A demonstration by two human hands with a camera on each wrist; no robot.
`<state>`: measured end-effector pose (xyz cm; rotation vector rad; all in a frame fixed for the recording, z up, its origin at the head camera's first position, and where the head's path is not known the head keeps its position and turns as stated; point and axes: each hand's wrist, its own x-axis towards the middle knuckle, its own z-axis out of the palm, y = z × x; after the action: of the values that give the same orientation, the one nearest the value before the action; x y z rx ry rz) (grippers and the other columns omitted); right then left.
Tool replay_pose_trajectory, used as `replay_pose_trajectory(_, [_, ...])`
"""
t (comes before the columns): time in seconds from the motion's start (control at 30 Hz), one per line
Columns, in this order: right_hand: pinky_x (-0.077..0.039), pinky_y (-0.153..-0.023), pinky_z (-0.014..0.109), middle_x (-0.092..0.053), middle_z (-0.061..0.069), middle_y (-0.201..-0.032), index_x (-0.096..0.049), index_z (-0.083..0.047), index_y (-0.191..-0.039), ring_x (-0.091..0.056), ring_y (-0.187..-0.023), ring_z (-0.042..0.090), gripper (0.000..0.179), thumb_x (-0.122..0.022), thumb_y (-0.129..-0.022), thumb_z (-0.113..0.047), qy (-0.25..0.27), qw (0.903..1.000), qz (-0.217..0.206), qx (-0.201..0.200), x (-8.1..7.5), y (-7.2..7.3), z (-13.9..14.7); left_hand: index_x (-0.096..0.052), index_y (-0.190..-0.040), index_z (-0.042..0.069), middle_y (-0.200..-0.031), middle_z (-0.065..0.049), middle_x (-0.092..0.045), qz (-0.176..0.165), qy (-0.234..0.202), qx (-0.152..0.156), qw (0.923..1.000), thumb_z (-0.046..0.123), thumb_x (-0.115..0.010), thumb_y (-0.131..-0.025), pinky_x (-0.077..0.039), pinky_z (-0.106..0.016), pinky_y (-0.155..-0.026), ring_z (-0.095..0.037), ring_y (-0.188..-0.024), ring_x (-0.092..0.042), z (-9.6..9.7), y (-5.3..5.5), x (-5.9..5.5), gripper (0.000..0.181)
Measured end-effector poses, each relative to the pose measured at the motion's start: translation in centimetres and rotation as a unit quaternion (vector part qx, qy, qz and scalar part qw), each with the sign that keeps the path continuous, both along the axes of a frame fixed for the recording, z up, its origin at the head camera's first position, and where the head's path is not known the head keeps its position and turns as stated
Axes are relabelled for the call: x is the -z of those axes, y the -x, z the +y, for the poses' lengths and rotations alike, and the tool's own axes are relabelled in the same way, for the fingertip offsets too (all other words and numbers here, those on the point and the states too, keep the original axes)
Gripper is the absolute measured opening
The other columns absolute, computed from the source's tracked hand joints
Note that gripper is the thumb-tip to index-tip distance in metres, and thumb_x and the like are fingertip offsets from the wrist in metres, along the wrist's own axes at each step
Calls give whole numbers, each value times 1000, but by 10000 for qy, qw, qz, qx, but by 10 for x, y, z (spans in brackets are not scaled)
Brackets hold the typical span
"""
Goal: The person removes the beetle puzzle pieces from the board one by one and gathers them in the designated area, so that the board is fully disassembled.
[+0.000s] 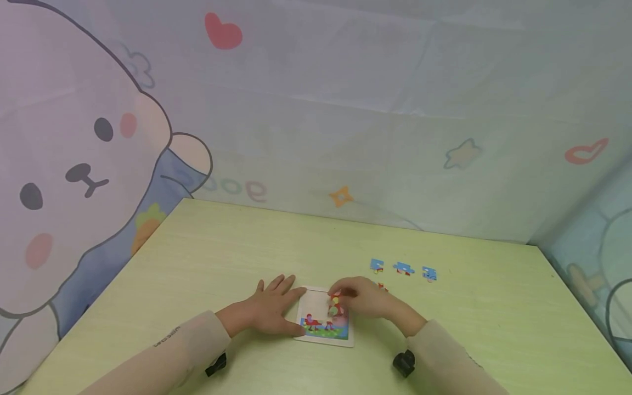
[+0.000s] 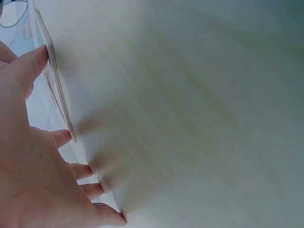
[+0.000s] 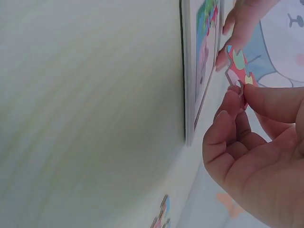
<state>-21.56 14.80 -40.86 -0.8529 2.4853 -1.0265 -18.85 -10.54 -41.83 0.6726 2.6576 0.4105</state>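
Cartoon-printed cloth [image 1: 345, 82] hung behind the yellow-green tabletop [image 1: 237, 236]. Your left hand [image 1: 269, 308], spread and gripping nothing, touched the jigsaw tray's [image 1: 326, 342] left edge with thumb and index finger, presumably to steady it. Your right hand [image 1: 367, 299] pinched a red-and-green jigsaw piece [image 3: 239, 59] over the tray's right side, apparently near its margin so that most of its outline stayed free. Bare recess showed at the tray's upper left; three jigsaw pieces [image 1: 404, 268] lay beyond your right hand, a fourth piece [image 1: 382, 286] just beside it. Broad tabletop separated the tray from the far edge.
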Motion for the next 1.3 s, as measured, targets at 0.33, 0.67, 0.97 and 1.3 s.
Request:
replay_pose_trajectory(0.33, [-46, -68, 25, -63, 5, -98, -67, -3, -108, -52, -82, 16, 21, -56, -91, 2, -100, 9991, 53, 410, -2, 2, 27, -31, -151, 16, -160, -15, -14, 16, -27, 33, 10000, 58, -63, -84, -8, -68, -109, -36, -147, -7, 0, 0, 0, 86])
replay_pose_trajectory(0.67, [-46, -64, 25, -62, 6, -95, -66, 0, -111, -52, -81, 16, 22, -56, -91, 0, -39, 9974, 208, 692, -4, 3, 56, -31, -151, 17, -160, -15, -14, 18, -16, 41, 10000, 59, -63, -84, -8, -68, -109, -36, -147, -7, -1, 0, 1, 86])
replay_pose_trajectory(0.97, [-47, -63, 28, -60, 7, -93, -65, -2, -111, -53, -76, 17, 22, -54, -91, 1, -126, 9955, 131, 928, -1, 5, 78, -31, -152, 16, -160, -15, -14, 7, -42, 29, 10000, 58, -63, -84, -8, -68, -109, -36, -147, -7, 0, -1, 0, 86])
replay_pose_trajectory(1.3, [-46, -64, 32, -61, 9, -95, -64, -1, -113, -55, -78, 19, 26, -51, -90, 3, -378, 9888, -24, 1442, 6, 12, 101, -31, -151, 17, -160, -15, -14, 6, -21, 5, 10000, 59, -63, -83, -8, -68, -110, -36, -148, -7, 0, -1, 0, 86])
